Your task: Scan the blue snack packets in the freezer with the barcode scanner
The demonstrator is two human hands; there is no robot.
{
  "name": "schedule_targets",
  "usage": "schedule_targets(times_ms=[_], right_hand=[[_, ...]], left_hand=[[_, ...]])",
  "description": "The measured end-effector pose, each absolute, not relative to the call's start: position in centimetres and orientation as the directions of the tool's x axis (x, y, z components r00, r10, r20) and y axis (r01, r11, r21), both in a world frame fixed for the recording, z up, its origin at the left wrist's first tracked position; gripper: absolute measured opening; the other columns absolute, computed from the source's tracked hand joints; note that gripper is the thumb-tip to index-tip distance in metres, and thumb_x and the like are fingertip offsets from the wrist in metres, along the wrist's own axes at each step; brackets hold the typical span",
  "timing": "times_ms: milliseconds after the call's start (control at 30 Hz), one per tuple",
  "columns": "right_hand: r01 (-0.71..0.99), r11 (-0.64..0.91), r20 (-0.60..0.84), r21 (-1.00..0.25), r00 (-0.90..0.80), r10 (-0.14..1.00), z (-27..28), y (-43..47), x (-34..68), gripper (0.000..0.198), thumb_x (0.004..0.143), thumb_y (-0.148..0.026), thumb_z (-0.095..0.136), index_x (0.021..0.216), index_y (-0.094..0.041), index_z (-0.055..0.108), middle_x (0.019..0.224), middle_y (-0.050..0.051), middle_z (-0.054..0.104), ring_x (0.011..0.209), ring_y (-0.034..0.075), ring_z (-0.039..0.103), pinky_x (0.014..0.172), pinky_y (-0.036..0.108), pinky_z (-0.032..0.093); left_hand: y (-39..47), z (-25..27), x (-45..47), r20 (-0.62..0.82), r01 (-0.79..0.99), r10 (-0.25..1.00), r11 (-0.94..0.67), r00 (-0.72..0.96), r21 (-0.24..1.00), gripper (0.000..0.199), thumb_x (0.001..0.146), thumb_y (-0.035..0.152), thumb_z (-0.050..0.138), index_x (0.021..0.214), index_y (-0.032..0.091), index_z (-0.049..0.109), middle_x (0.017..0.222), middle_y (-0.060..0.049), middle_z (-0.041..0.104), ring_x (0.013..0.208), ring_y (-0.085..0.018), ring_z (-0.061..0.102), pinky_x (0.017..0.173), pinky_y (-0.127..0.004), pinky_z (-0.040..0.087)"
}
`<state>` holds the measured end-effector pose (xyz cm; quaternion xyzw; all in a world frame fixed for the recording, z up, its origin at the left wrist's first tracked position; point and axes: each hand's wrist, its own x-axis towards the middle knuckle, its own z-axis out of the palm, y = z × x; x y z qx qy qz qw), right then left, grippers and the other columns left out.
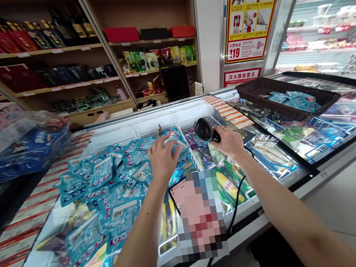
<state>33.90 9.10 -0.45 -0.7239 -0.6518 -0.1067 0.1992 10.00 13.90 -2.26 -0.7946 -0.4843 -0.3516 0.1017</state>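
Note:
My right hand (230, 142) is wrapped round the grip of a black handheld barcode scanner (205, 130), whose head tilts to the left. A dark cable runs from around that hand down past the phone. My left hand (162, 158) has curled fingers round a small packet (174, 137) with white, red and blue printing, partly hidden by the fingers. Around and below it, many similar blue packets (102, 172) lie heaped on the chest freezer. A phone (183, 195) lies between my forearms, its lower part blurred by pixelation.
Right of the scanner, a dark brown plastic basket (326, 102) holds more blue packets. Bulky plastic-wrapped packages (5, 144) stand at the left. Under the freezer's glass are wire baskets of frozen goods. Shelves (65, 50) with bottles and boxes line the back.

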Motion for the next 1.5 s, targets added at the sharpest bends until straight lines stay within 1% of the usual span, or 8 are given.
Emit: schedule_targets(times_ms=[133,467,633,733,967,1133,1333,1500], right_hand=[[0.971,-0.131,0.413,-0.2,0.204,0.887,-0.5,9.3,34.3,0.035,0.084,-0.044,0.051,0.114,-0.026,0.056,0.106,0.005,0.064,0.088,0.022,0.062,0.068,0.029,0.041],[0.922,-0.25,0.372,-0.295,0.352,0.859,-0.3,10.0,35.3,0.035,0.084,-0.048,0.051,0.109,-0.024,0.057,0.103,0.006,0.063,0.09,0.022,0.062,0.073,0.03,0.044],[0.918,-0.233,0.372,-0.322,0.349,0.86,-0.2,10.2,35.6,0.036,0.085,-0.048,0.05,0.11,-0.024,0.057,0.102,0.007,0.064,0.09,0.023,0.063,0.072,0.032,0.046],[0.919,-0.218,0.364,-0.329,0.337,0.868,-0.1,10.1,35.6,0.036,0.084,-0.048,0.051,0.111,-0.024,0.057,0.103,0.007,0.064,0.09,0.024,0.064,0.072,0.033,0.046],[0.917,-0.21,0.359,-0.34,0.333,0.872,-0.1,10.1,35.7,0.035,0.084,-0.047,0.051,0.108,-0.023,0.057,0.1,0.008,0.065,0.086,0.023,0.064,0.072,0.032,0.046],[0.923,-0.203,0.353,-0.328,0.319,0.88,0.1,9.8,35.4,0.034,0.085,-0.047,0.05,0.107,-0.022,0.057,0.096,0.008,0.066,0.085,0.023,0.064,0.071,0.032,0.046],[0.932,-0.177,0.357,-0.316,0.289,0.888,0.3,9.5,35.0,0.033,0.084,-0.046,0.051,0.107,-0.024,0.057,0.098,0.007,0.066,0.086,0.024,0.065,0.069,0.033,0.047],[0.935,-0.171,0.367,-0.311,0.284,0.886,0.4,9.2,34.6,0.032,0.085,-0.045,0.05,0.108,-0.024,0.057,0.099,0.007,0.066,0.086,0.023,0.064,0.07,0.032,0.046]], left_hand=[[13.2,-2.1,10.6,0.526,0.815,0.71,-0.577,0.467,0.057,0.029,0.083,0.046,0.053,0.105,0.03,0.063,0.117,-0.005,0.061,0.115,-0.027,0.049,0.108,-0.052,0.019],[13.5,-1.5,11.7,0.547,0.854,0.715,-0.52,0.435,-0.001,0.032,0.09,0.037,0.042,0.112,0.024,0.06,0.117,-0.009,0.063,0.125,-0.027,0.045,0.111,-0.059,-0.004],[15.1,-0.8,14.1,0.419,0.822,0.784,-0.553,0.458,0.134,0.036,0.089,0.044,0.041,0.112,0.024,0.06,0.117,-0.008,0.064,0.11,-0.026,0.057,0.111,-0.054,0.015],[16.6,-0.8,16.1,0.32,0.803,0.811,-0.562,0.489,0.197,0.042,0.089,0.047,0.038,0.119,0.024,0.056,0.124,-0.009,0.06,0.114,-0.027,0.055,0.108,-0.051,0.023],[18.8,-2.2,19.7,0.152,0.815,0.847,-0.532,0.51,0.229,0.054,0.087,0.052,0.039,0.134,0.024,0.042,0.143,-0.011,0.041,0.134,-0.03,0.033,0.11,-0.057,0.012],[19.2,-2.3,19.5,0.167,0.81,0.831,-0.555,0.53,0.189,0.054,0.083,0.049,0.049,0.131,0.025,0.045,0.137,-0.012,0.048,0.127,-0.033,0.04,0.108,-0.061,0.01],[18.4,-1.6,17.7,0.209,0.858,0.869,-0.484,0.448,0.173,0.063,0.072,0.057,0.06,0.12,0.018,0.051,0.124,-0.017,0.051,0.121,-0.036,0.043,0.102,-0.055,0.026],[17.3,-1.2,14.3,0.334,0.834,0.869,-0.464,0.365,0.298,0.048,0.074,0.044,0.061,0.115,0.021,0.052,0.116,-0.012,0.057,0.111,-0.03,0.051,0.093,-0.044,0.038]])
